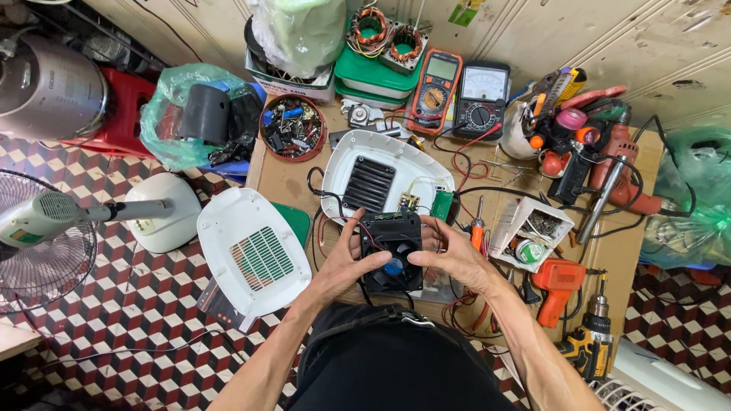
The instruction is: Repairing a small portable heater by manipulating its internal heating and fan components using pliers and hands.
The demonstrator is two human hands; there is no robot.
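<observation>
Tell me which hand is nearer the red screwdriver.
Right. The right hand grips the black fan's right side, just left of the screwdriver; the left hand is across the fan, farther away.

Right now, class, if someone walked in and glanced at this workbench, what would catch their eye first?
First, the left hand and right hand gripping a black cooling fan module at the centre, red wires trailing from it. Just behind lies an open white appliance shell, with its vented white cover set to the left. At the back stand an orange digital multimeter and an analogue meter.
</observation>
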